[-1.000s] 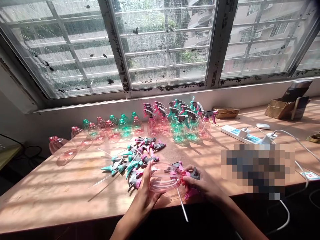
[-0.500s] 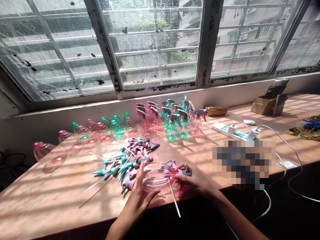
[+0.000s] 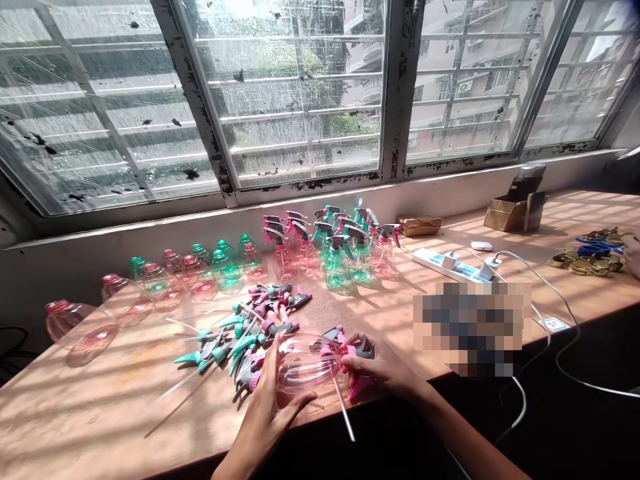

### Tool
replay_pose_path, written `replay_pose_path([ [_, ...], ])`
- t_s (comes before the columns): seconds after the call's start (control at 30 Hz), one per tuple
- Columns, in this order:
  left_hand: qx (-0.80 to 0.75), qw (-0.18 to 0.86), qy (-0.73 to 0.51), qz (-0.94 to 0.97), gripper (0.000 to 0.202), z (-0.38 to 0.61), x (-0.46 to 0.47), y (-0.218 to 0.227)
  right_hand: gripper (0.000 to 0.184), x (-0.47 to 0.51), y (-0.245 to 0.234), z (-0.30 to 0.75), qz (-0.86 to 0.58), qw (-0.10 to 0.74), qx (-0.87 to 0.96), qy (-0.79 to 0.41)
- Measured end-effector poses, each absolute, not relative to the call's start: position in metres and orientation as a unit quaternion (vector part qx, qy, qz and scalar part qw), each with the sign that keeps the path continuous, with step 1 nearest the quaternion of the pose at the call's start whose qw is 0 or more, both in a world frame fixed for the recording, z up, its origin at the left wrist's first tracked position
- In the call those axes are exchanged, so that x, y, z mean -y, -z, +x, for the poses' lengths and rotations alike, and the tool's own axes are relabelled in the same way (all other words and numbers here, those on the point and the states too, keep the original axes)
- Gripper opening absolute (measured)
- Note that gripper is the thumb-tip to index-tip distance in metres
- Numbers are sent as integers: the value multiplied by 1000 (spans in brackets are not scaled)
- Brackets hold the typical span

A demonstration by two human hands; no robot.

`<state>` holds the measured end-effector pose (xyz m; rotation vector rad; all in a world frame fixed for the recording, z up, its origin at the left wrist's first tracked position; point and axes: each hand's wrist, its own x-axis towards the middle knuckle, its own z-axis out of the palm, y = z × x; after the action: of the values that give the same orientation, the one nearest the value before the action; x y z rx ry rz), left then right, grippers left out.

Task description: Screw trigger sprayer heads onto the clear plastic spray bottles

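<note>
A clear pink spray bottle [image 3: 305, 363] lies tilted on its side between my hands at the table's front edge. My left hand [image 3: 273, 390] is wrapped round its rounded base, thumb below. At the bottle's neck, my right hand [image 3: 377, 367] closes on a grey and pink spray head [image 3: 367, 347]; its fingers partly hide the joint, and a pink trigger [image 3: 361, 387] shows underneath. Behind the bottle lies another spray head [image 3: 330, 339], and a thin tube [image 3: 344, 410] sticks out past the table edge. Left of my hands is a pile of loose green, pink and grey spray heads [image 3: 250, 337].
Several open pink and green bottles [image 3: 200, 277] stand at the back left. Bottles with spray heads [image 3: 335, 263] stand grouped by the wall. To the right are a power strip [image 3: 445, 265] with cables, a cardboard box [image 3: 513, 213], gold-coloured items [image 3: 585, 260] and another person's hand [image 3: 633, 253].
The view has turned slightly right, so the scene sits further left and another person's hand now shows at the right edge. My hands keep the same hold on the bottle.
</note>
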<state>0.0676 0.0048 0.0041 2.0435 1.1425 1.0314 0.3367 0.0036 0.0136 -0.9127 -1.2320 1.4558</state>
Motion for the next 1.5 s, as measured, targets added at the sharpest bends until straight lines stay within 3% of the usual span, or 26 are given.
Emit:
replay_pose_path([
  [0.33,-427,271,-390,769,88,65,-8,4,48,-6,-8,335,-358,498,495,-615],
  [0.53,-420,263,-383,780,104,63,-6,1,46,-4,-11,334,-353,502,510,-603],
  [0.87,-406,254,-404,780,82,66,-7,3,50,-3,-18,331,-344,513,498,-609],
  [1.1,-396,276,-402,778,98,65,-6,3,50,-1,-17,331,-346,511,503,-605],
  [1.33,-398,233,-402,791,89,64,-7,5,44,-2,-14,333,-330,511,512,-606],
  [1.5,-403,259,-398,782,85,64,-3,5,44,-2,-11,332,-341,506,522,-597],
])
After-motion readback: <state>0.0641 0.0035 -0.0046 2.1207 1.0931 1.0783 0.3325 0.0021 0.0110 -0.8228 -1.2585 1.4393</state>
